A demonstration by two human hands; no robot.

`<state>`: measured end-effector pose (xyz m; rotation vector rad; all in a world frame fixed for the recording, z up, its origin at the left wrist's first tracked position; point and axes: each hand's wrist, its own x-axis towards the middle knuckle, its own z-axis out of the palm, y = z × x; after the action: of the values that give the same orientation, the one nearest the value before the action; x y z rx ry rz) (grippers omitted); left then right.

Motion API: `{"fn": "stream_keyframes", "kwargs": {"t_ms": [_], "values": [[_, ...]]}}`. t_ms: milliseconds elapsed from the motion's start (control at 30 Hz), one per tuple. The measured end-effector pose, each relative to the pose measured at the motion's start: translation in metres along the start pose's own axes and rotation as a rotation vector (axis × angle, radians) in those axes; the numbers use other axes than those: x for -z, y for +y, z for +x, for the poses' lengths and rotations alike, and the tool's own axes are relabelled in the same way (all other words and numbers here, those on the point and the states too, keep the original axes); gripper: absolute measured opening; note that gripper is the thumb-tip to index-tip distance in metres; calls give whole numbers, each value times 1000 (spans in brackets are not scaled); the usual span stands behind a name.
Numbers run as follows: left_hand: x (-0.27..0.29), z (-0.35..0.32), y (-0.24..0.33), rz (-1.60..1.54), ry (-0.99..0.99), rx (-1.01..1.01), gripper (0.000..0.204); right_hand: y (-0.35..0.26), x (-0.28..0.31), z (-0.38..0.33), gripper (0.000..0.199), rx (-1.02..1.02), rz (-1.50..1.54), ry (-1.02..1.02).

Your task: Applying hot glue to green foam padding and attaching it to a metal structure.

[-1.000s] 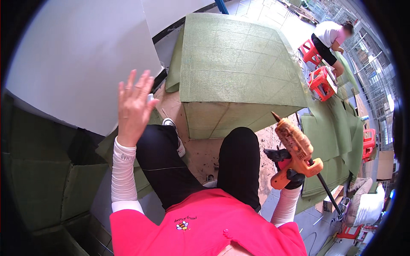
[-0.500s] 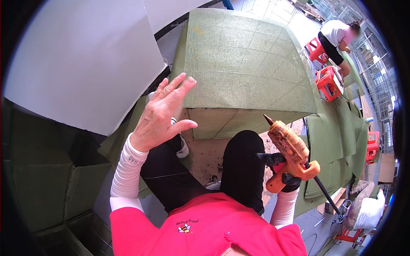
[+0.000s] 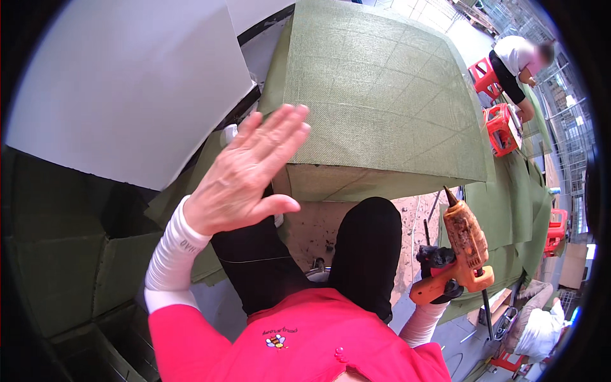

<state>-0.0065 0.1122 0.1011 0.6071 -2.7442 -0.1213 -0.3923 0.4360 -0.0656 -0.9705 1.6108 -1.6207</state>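
My bare left hand (image 3: 245, 175) hovers over the near left corner of a green woven sheet (image 3: 382, 95), fingers stretched out and thumb apart, holding nothing. The sheet covers a large box-like shape in front of my knees, its near edge facing me. On the right, my right hand (image 3: 442, 270), in a dark glove, grips an orange hot glue gun (image 3: 468, 239) by the handle. The gun's body is stained brown, and its dark nozzle points up and away, close to the sheet's near right corner. A dark cord or stick hangs from the gun's rear.
A large white panel (image 3: 127, 89) leans at the left above dark green boxes (image 3: 57, 274). Green sheets (image 3: 496, 210) are piled at the right. Farther right, a person (image 3: 515, 63) sits on a red stool (image 3: 485, 77), with another red stool (image 3: 503, 130) nearby.
The glue gun in my right hand has moved right, its nozzle now more upright. My left hand has shifted slightly, its fingers closer together. The view has shifted a little.
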Motion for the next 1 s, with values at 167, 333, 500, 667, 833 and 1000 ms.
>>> {"fn": "stream_keyframes", "kwargs": {"t_ms": [167,333,500,667,833,1000], "values": [[1,14,4,-7,-128,-71,95,5,2,-3,84,-17,-28,26],[-8,5,6,56,-202,-53,100,8,3,-1,84,-13,-46,30],[11,1,3,-422,74,33,109,9,4,1,84,5,-50,25],[0,12,8,-181,-76,-67,114,11,8,3,84,12,-60,33],[-23,12,13,-286,-116,-22,110,18,10,-3,84,6,-72,53],[-14,2,11,-240,62,-22,103,22,9,-6,83,5,-82,67]]}}
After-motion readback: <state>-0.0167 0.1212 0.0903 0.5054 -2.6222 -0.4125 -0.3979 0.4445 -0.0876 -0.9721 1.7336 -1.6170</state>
